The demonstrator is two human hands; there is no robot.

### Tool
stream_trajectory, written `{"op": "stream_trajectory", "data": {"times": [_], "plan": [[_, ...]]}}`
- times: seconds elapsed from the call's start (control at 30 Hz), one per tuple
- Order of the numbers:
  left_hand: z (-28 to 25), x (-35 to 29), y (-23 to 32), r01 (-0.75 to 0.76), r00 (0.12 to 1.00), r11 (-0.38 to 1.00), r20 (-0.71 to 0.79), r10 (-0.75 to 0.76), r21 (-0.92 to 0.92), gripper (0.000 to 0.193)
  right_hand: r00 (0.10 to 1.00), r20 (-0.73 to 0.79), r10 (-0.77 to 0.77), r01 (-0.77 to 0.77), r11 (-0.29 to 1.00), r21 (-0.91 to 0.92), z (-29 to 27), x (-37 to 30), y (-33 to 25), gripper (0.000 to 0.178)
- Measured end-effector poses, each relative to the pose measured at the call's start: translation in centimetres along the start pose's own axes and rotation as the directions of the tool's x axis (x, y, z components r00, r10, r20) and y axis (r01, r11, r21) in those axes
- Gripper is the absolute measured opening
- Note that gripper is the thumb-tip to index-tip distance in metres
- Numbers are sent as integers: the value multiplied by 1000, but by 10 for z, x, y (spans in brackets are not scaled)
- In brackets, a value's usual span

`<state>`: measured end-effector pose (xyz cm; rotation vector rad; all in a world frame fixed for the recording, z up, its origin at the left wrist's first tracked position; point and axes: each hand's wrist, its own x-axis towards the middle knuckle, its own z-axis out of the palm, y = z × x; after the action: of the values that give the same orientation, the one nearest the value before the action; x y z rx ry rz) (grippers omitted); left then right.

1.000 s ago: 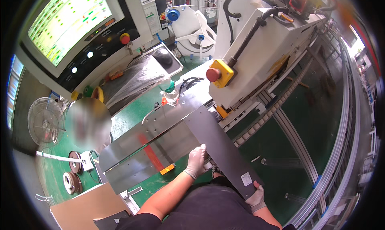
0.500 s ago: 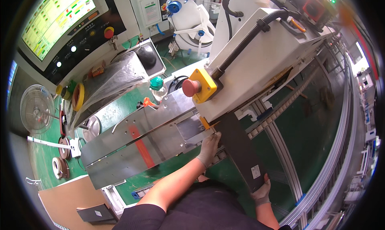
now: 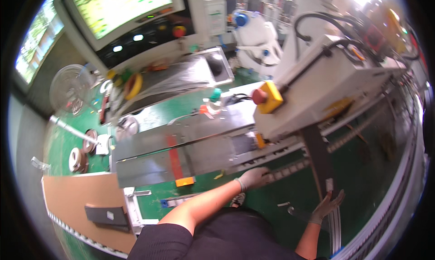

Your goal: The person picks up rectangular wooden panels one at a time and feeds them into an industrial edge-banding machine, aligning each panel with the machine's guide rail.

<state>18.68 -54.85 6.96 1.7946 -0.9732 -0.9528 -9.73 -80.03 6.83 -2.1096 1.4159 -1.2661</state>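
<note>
At the near right of the scene, the long dark panel [image 3: 318, 158] runs from the white machine [image 3: 326, 87] toward the open right hand [image 3: 327, 204] at its near end, while the left hand [image 3: 254, 177], apparently half closed, rests left of it on the rail [image 3: 290, 169].

long dark flat panel [image 3: 318, 158], tilted steeply, upper end under white machine housing [image 3: 326, 92].

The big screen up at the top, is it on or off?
On. The screen glows bright, with green and yellowish patches across it, while the panel just below it stays dark apart from two small lit buttons.
</note>
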Motion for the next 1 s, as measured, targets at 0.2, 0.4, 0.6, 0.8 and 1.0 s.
{"op": "stream_trajectory", "data": {"times": [0.2,0.4,0.6,0.8,1.0], "plan": [[-62,-166,-63,246,967,894,-154,-201,376,62,655,400,-641,488,763,423,93,-82,-113,33],[-100,-347,-116,645,543,764,-688,-481,-25,44,-97,674,-733,510,545,666,108,-206,-286,26],[-50,-519,-227,147,-749,577,-471,-465,-803,43,-316,627,-712,549,401,733,98,-259,-331,29],[-47,-577,-242,-167,-841,357,-56,-538,-919,79,-328,656,-680,506,460,730,99,-275,-348,35],[35,-652,-324,-253,-831,685,-210,-516,-683,52,-338,637,-693,458,470,754,104,-285,-343,40]]}}
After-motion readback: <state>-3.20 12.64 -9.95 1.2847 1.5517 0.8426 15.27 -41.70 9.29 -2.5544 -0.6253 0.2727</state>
